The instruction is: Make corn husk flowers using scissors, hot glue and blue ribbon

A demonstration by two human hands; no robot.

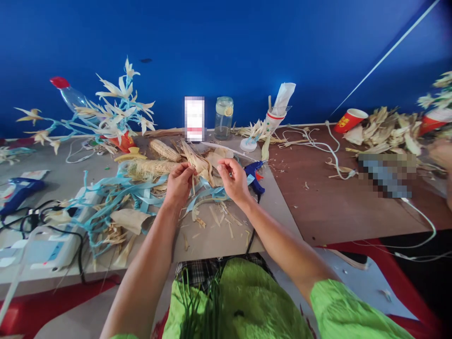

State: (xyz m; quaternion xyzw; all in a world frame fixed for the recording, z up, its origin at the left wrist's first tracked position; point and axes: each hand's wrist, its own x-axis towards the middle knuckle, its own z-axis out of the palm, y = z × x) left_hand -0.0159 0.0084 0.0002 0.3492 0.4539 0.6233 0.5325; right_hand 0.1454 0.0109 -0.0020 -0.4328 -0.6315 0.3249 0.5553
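My left hand (181, 182) pinches a pale strip of corn husk between thumb and fingertips, over the middle of the table. My right hand (233, 182) is raised a little to the right of it, thumb and fingers curled together; whatever may be between them is too small to make out. Just behind and between the hands lie dry corn husks (199, 164). Light-blue ribbon (144, 193) spreads beneath and left of my left hand. A blue glue gun (254, 176) rests close beside my right hand. Corn cobs (164, 150) lie beyond my left hand.
Husk flowers on blue stems (122, 110) stand in a red cup at the back left. A lit phone (194, 120) and a glass jar (223, 120) stand by the blue wall. A white power strip (67, 240) with cables sits left. Another person's hand (441, 153) shows at far right.
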